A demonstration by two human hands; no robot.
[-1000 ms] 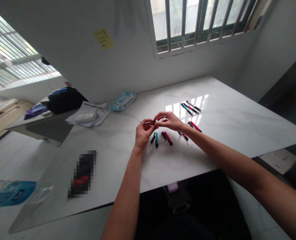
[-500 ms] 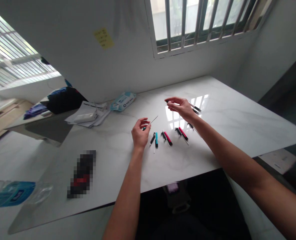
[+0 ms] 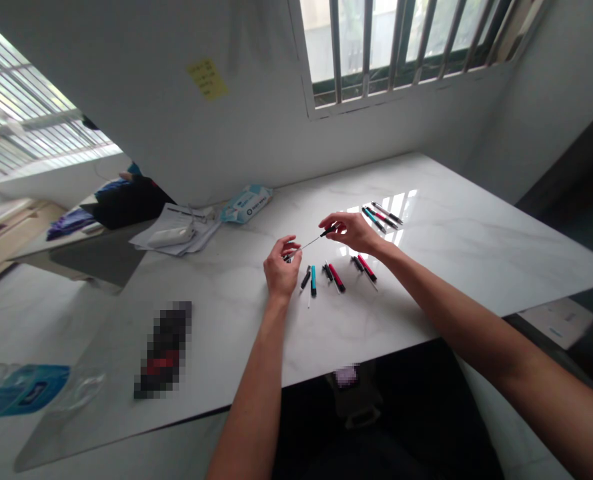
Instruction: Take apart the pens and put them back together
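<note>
- My left hand (image 3: pixel 281 272) is loosely curled, thumb and fingers closed on the near end of a thin refill (image 3: pixel 309 243). A dark bit shows among those fingers too, but I can't tell what it is.
- My right hand (image 3: pixel 355 232) is half open at the palm, its fingertips pinching a black pen part (image 3: pixel 329 231).
- Both hands are raised above the white table (image 3: pixel 466 227), and the refill slants up between them, its far end at the black part. I can't tell whether it sits inside or only touches. I probably hold the two in line so that the narrow ends meet squarely, and lightly because they are so slim.
- Nearer me lie three small groups, well apart from one another, each likely kept separate so its pieces don't mix: a teal barrel (image 3: pixel 313 279) beside a black piece (image 3: pixel 305 276), a red barrel (image 3: pixel 337 277) beside a clip piece (image 3: pixel 327 272), and a pinkish-red barrel (image 3: pixel 367 267) beside a dark piece (image 3: pixel 357 264). Thin rods lie with them.
- Beyond my right hand, several whole-looking pens (image 3: pixel 382 217) lie side by side, perhaps set there to leave the near space for loose parts.
- The wipes packet (image 3: pixel 247 203) lies near the wall, out of my hands' way.
</note>
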